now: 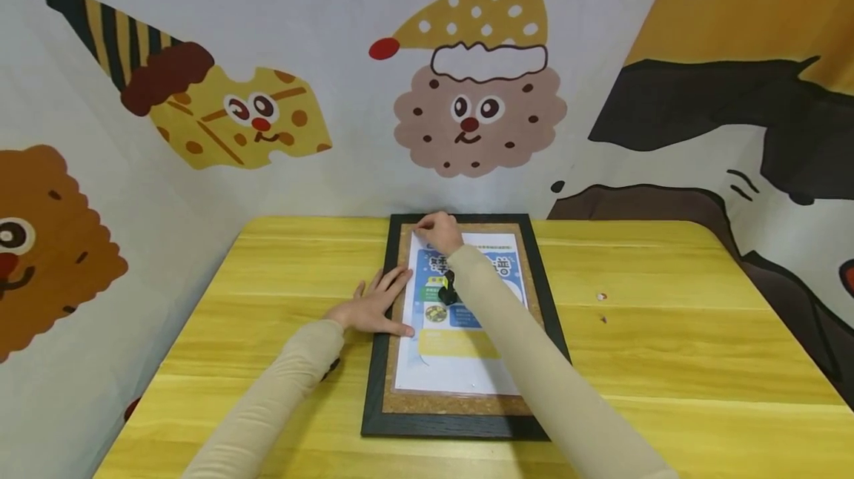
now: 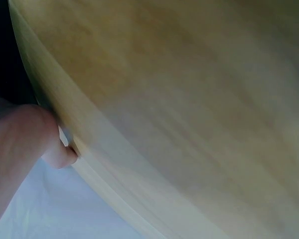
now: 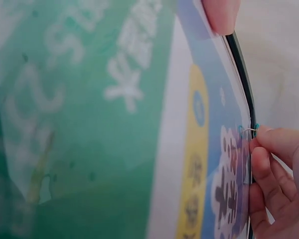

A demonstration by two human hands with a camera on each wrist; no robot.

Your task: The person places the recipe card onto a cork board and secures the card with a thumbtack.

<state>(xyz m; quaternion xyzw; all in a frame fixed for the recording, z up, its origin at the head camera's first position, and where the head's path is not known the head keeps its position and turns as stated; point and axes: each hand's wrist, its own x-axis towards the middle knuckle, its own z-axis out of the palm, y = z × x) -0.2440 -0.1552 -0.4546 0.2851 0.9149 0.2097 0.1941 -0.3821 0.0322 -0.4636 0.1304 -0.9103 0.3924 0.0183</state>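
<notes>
A printed sheet point(image 1: 447, 368) lies on a cork board point(image 1: 460, 403) with a black frame point(image 1: 454, 427). At the sheet's upper left corner, my right hand point(image 1: 440, 233) has thumb and finger together. The right wrist view shows this hand point(image 3: 284, 174) pinching a small teal-ended pin point(image 3: 256, 130) at the sheet's edge; how far the pin is in cannot be told. My left hand point(image 1: 373, 308) rests with fingers spread across the frame's left side, its thumb touching the sheet. The left wrist view shows only part of this hand point(image 2: 27, 137).
The board lies on a yellow wood-grain table point(image 1: 300, 256), its top end near a cloth backdrop point(image 1: 347, 190) with cartoon figures. Two small items, one round point(image 1: 602, 296) and one darker point(image 1: 603, 319), lie right of the frame.
</notes>
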